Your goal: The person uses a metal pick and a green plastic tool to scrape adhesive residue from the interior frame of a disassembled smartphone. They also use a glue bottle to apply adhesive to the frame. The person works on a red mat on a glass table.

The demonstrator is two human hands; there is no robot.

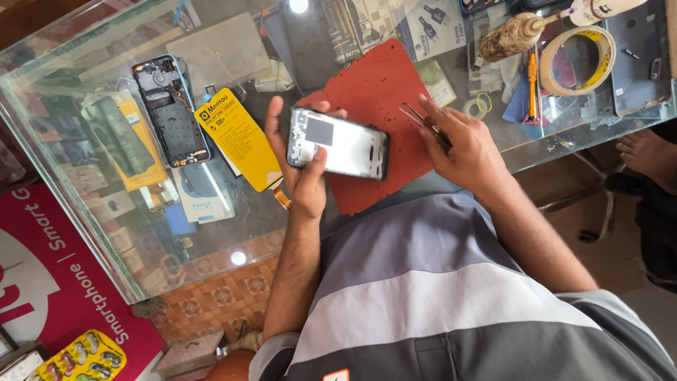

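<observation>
My left hand [300,166] grips an opened phone frame [338,144], silver inside with a grey square patch, its thumb pressed on the near end. The phone is held just above a red work mat [384,85] on the glass counter. Beside the phone's right end, my right hand [462,144] pinches thin metal tweezers [416,116], whose tips point away toward the mat. A yellow phone battery [240,137] lies flat to the left of my left hand.
A second opened phone body [171,111] with a blue rim lies at the left of the glass counter [92,233]. A tape roll [578,60], a brush handle [511,35] and an orange tool [532,85] sit at the far right. A person's bare foot [645,152] shows at the right edge.
</observation>
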